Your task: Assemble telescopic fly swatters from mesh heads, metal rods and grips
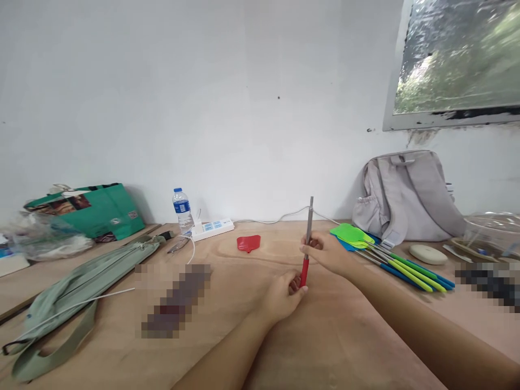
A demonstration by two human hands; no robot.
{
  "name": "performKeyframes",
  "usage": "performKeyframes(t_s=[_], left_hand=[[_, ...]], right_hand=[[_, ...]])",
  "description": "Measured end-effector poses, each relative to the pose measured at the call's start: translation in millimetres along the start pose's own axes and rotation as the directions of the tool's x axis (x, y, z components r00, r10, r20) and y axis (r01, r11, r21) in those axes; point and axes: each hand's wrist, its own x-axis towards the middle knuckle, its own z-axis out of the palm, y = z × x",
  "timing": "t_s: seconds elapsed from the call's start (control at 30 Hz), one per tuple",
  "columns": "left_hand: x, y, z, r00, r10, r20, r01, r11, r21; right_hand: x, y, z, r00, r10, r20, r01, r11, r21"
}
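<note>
White wall (pixel 203 108), window (pixel 459 59) upper right, wooden table (pixel 345 336) below

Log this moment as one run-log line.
left hand: grips red handle | right hand: pinches metal rod, upright | red swatter head: lying apart on table | assembled fly swatters: piled right
</note>
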Motion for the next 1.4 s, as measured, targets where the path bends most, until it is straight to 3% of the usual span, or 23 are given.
performKeyframes(t_s=[0.17, 0.3, 0.4, 0.47, 0.53, 0.6, 0.7, 0.83, 1.1, 1.2, 1.3, 1.4], left_hand=[[2, -6, -1.1, 0.999, -0.018, -0.029, 0.02, 0.998, 0.058], [1, -10, -3.6, 0.999, -0.014, -0.031, 0.018, 0.992, 0.128], [-1, -5, -11.4, 0.999, 0.015, -0.038, -0.001, 0.943, 0.334], [-2, -1, -21.8, 0.988, -0.052, -0.145, 0.124, 0.824, 0.553], [-2, -1, -36.0, 0.928, -0.142, -0.343, 0.354, 0.622, 0.699], [-1, -7, -52.2, 0.839, -0.175, -0.515, 0.534, 0.443, 0.72], [0, -27, -74.1, 0.7, -0.275, -0.659, 0.714, 0.284, 0.64], [-2, -51, -90.1, 0.608, -0.397, -0.688, 0.789, 0.201, 0.581], [-5, -59, -99.3, 0.545, -0.499, -0.673, 0.821, 0.156, 0.55], [-5, -55, -97.2, 0.583, -0.426, -0.692, 0.801, 0.163, 0.575], [-4, -50, -86.5, 0.683, -0.333, -0.65, 0.725, 0.199, 0.659], [-2, -46, -69.1, 0.771, -0.32, -0.551, 0.63, 0.26, 0.732]], right_hand=[[26, -38, 4, 0.999, -0.026, -0.037, 0.037, 0.948, 0.316], [33, -52, 15, 0.997, 0.023, -0.07, 0.028, 0.757, 0.653], [33, -47, 24, 0.997, 0.078, -0.007, -0.048, 0.682, 0.73], [33, -37, 30, 0.994, 0.098, 0.051, -0.104, 0.663, 0.741], [34, -27, 37, 0.99, 0.108, 0.089, -0.138, 0.635, 0.76], [34, -19, 43, 0.987, 0.113, 0.118, -0.163, 0.609, 0.776], [33, -11, 49, 0.98, 0.122, 0.157, -0.199, 0.593, 0.78], [30, -10, 50, 0.97, 0.146, 0.192, -0.241, 0.592, 0.769], [32, -3, 50, 0.969, 0.177, 0.171, -0.243, 0.58, 0.777], [33, 0, 49, 0.97, 0.168, 0.178, -0.243, 0.566, 0.788], [32, -1, 47, 0.963, 0.124, 0.24, -0.269, 0.509, 0.818], [30, -4, 45, 0.946, 0.059, 0.32, -0.312, 0.445, 0.839]])
